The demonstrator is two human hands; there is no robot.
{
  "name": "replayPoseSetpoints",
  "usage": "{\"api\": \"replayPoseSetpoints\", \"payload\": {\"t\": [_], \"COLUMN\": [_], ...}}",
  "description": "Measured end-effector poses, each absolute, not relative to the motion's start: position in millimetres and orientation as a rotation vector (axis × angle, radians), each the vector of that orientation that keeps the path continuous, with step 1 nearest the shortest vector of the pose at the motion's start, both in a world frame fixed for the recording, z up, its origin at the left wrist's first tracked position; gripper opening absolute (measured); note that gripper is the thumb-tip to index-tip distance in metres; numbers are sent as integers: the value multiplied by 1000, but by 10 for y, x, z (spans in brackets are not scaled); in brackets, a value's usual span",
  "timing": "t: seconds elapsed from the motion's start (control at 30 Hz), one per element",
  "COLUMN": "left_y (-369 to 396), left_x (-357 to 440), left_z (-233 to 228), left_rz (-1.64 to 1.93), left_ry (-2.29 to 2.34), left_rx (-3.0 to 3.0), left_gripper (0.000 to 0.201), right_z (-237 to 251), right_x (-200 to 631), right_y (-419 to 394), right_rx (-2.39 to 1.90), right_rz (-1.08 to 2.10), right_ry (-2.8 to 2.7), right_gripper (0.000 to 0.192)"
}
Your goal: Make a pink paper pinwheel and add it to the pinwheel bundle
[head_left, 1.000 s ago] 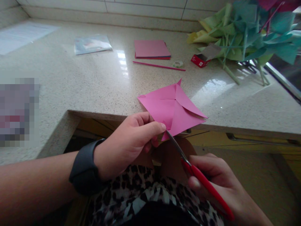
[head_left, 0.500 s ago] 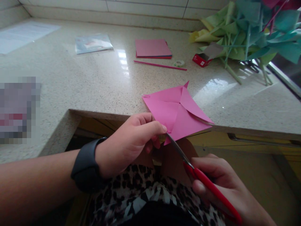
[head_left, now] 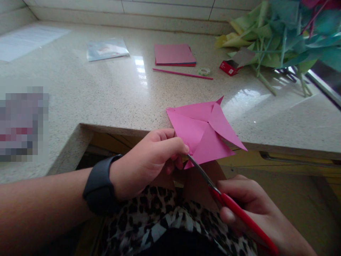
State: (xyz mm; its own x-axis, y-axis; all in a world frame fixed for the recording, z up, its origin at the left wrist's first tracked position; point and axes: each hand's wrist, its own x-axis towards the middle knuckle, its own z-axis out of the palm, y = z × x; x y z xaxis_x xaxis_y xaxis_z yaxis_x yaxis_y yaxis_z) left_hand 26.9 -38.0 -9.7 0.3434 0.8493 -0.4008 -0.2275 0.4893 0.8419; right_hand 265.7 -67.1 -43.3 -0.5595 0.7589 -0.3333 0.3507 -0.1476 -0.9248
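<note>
On the speckled stone counter (head_left: 106, 92), beyond our slit pink paper sheet (head_left: 193, 134), we have a thin pink stick (head_left: 181, 73), a flat pink-topped paper stack (head_left: 174, 54) behind it and a small red cardboard box (head_left: 227, 69) right of both.

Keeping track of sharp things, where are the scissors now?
In the head view, the scissors are lower right, in your right hand, blades at the pink paper your left hand pinches.

Readable text: none | red box (head_left: 228, 68): white print, too small | white sheet (head_left: 29, 41): faint lines, illegible
</note>
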Motion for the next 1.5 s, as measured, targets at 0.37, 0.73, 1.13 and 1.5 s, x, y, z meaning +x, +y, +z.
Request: {"api": "replayPoseSetpoints", "payload": {"t": [0.37,0.73,1.13,1.5], "left_y": [-369,-339,-333,-355], "left_x": [271,281,278,273], "left_z": [-92,-80,-66,-28], "left_rz": [799,958,941,908], "left_ry": [959,964,1033,983], "left_rx": [757,720,860,943], "left_gripper": [7,16,20,14], "right_z": [-298,-298,-376,-335], "right_x": [2654,2663,2830,2676], "right_y": [-614,-646,-767,-704], "right_rx": [-1330,-1211,-1331,-1261], "right_rz": [1433,1472,1451,2104], "right_ry": [-2113,-2197,-1850,-1458], "right_gripper": [42,41,39,49]}}
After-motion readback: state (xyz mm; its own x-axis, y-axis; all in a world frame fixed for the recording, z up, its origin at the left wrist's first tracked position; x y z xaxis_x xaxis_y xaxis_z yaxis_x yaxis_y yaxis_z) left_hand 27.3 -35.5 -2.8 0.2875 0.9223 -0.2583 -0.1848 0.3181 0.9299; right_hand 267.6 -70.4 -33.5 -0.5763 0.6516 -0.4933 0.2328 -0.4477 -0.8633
